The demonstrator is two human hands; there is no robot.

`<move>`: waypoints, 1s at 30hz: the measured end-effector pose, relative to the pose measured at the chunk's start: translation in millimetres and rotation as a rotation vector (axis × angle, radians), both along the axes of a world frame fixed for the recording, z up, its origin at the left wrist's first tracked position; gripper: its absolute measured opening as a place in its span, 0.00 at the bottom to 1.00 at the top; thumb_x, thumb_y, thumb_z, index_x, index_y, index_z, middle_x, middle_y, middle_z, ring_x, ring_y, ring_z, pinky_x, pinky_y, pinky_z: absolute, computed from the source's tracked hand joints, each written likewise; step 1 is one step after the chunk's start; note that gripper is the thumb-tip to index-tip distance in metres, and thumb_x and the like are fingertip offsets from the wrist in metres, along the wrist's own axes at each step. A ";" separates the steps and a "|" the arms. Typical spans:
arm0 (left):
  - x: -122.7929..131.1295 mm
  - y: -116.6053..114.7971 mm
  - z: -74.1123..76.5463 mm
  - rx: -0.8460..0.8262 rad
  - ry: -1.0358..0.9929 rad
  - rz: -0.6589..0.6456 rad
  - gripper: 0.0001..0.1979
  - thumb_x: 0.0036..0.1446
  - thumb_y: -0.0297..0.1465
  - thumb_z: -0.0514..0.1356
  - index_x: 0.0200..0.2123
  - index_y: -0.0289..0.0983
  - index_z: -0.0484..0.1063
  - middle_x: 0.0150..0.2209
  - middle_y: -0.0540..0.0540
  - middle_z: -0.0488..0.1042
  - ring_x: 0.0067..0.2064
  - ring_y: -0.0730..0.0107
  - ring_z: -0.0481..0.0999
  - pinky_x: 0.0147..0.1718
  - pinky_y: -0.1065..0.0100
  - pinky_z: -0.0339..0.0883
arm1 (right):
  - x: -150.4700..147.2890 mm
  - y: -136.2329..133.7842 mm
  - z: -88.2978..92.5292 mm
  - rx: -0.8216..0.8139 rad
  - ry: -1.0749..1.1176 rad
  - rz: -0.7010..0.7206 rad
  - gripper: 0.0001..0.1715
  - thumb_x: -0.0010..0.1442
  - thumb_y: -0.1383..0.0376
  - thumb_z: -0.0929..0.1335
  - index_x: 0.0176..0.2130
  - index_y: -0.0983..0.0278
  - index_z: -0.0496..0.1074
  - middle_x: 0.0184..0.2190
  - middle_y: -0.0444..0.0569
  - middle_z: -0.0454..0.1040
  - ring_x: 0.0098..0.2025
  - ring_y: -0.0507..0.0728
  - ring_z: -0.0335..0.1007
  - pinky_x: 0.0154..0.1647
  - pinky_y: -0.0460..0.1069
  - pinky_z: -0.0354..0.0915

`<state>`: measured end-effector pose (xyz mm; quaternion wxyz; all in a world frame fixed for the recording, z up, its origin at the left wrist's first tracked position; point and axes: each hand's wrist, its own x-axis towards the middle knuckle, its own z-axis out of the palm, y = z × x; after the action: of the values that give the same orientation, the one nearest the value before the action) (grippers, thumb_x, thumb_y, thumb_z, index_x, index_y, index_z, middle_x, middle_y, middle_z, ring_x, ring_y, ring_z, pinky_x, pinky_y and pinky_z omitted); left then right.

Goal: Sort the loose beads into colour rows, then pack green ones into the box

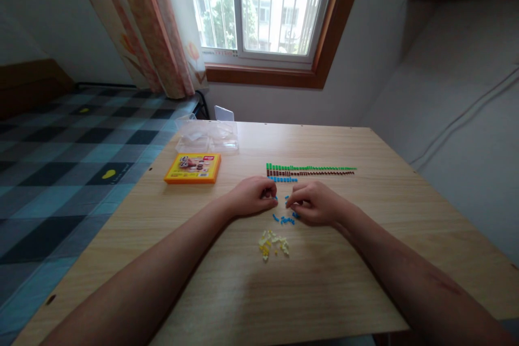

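My left hand (253, 195) and my right hand (314, 203) rest close together on the wooden table (365, 259), both with fingers curled in a pinch. Each pinches a tiny blue piece at its fingertips. Loose blue pieces (286, 220) lie on the table just below the fingertips. A small heap of yellow and white pieces (273, 243) lies nearer me. Beyond the hands run three tidy rows: a green row (310, 167), a brown row (312, 173) and a short blue row (283, 179).
An orange box (193, 167) lies at the table's left, with a clear plastic container (206, 137) behind it. A checked bed cover (60, 167) borders the table's left edge. A window and a curtain (154, 27) stand behind; a wall runs along the right.
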<state>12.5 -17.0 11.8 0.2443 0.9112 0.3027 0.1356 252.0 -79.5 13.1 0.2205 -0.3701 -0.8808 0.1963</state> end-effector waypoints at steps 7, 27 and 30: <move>-0.6 -0.3 4.4 0.008 0.029 -0.087 0.09 0.49 0.34 0.66 0.30 0.37 0.70 0.30 0.51 0.71 0.34 0.70 0.67 0.33 0.69 0.57 | -10.7 -9.9 3.9 -0.008 -0.028 0.096 0.14 0.59 0.68 0.68 0.42 0.57 0.82 0.27 0.44 0.72 0.26 0.50 0.63 0.30 0.47 0.56; -1.6 1.3 6.9 0.020 0.067 -0.132 0.14 0.50 0.38 0.68 0.26 0.37 0.67 0.30 0.51 0.69 0.34 0.69 0.67 0.33 0.68 0.56 | -8.9 -4.2 0.0 0.103 -0.121 -0.043 0.18 0.70 0.58 0.63 0.41 0.61 0.80 0.31 0.47 0.73 0.31 0.52 0.64 0.34 0.47 0.54; 0.3 -1.2 6.9 0.073 0.095 -0.137 0.17 0.51 0.41 0.68 0.26 0.38 0.66 0.30 0.50 0.70 0.35 0.68 0.67 0.34 0.67 0.56 | 2.8 3.2 -0.7 0.151 -0.082 -0.106 0.24 0.72 0.56 0.60 0.39 0.63 0.80 0.30 0.49 0.74 0.33 0.54 0.66 0.35 0.48 0.56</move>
<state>12.8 -18.3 18.6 0.2051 0.9434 0.2459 0.0863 254.7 -76.3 12.4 0.2218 -0.4062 -0.8806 0.1020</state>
